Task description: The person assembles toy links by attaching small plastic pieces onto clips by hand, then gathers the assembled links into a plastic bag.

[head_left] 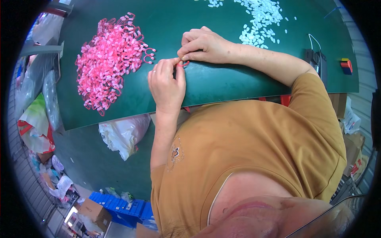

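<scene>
Fingertip to fingertip over the green table (238, 81), both my hands are closed in a pinch. Between them is a small pinkish-red curved clip (184, 64), mostly hidden by the fingers. My left hand (168, 85) grips it from the near left side, thumb and forefinger together. From the far right side, my right hand (208, 45) meets it with thumb and forefinger. To the left lies a large heap of pink U-shaped clips with pale oval pads (113, 59). Several loose ones sit at its right edge. Small white oval pads (264, 18) are scattered beyond my right forearm.
A black device with a wire loop (315, 59) and a small red, yellow and blue object (346, 66) are at the table's right. A white plastic bag (125, 133) hangs below the near edge. Blue crates (123, 210) and a cardboard box (95, 214) stand on the floor.
</scene>
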Action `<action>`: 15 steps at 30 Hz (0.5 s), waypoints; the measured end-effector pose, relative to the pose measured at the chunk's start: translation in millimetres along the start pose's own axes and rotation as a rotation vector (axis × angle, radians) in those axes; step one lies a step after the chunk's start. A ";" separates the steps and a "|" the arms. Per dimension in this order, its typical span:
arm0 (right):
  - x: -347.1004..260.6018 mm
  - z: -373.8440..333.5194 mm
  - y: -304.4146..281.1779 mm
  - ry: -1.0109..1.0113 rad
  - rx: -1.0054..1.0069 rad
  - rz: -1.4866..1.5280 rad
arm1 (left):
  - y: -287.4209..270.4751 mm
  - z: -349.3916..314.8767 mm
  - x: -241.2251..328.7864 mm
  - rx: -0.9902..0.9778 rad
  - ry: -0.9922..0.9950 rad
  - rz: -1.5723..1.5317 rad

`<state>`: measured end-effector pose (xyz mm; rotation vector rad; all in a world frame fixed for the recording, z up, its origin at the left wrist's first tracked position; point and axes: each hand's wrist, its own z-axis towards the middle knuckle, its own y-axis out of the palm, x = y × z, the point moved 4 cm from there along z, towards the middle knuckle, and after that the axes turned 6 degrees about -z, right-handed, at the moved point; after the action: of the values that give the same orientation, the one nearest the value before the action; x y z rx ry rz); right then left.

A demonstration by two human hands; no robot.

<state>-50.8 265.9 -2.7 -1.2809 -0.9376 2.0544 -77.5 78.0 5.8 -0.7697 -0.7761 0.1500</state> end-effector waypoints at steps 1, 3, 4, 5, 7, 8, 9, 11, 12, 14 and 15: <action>-0.6 -0.3 0.8 -0.001 -0.002 0.000 | -0.2 -0.2 -0.5 0.001 -0.002 0.000; -1.0 -0.7 1.6 0.010 -0.001 -0.041 | -0.4 -0.3 -1.4 0.001 -0.005 -0.014; -1.4 -0.9 1.9 0.010 -0.002 -0.040 | -0.5 -0.3 -1.4 0.001 -0.006 -0.014; -2.3 -1.0 1.9 -0.002 0.003 -0.062 | -0.6 0.0 -0.8 0.003 -0.002 -0.015; -3.5 -1.1 1.1 -0.014 0.007 -0.084 | -0.5 0.1 -0.5 0.005 0.002 -0.016; -4.1 -0.8 0.7 -0.017 -0.014 -0.090 | -0.5 0.1 -0.5 0.009 0.007 -0.018; -4.7 -0.1 0.0 -0.020 -0.035 -0.097 | -0.6 0.2 -0.6 0.014 0.012 -0.019; -7.2 1.4 -3.7 -0.037 -0.067 -0.128 | -0.1 0.5 -0.2 0.013 0.017 -0.019; -8.8 2.1 -5.0 -0.054 -0.099 -0.159 | 0.0 0.6 0.2 0.014 0.023 -0.019; -12.6 4.5 -6.3 -0.062 -0.142 -0.192 | -0.3 0.4 1.1 0.014 0.031 -0.011; -15.1 5.7 -6.4 -0.072 -0.186 -0.224 | -0.5 0.2 2.2 0.016 0.040 0.000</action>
<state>-49.4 257.2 12.2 -1.1404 -1.2695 1.8853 -76.1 78.6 7.5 -0.7554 -0.7364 0.1398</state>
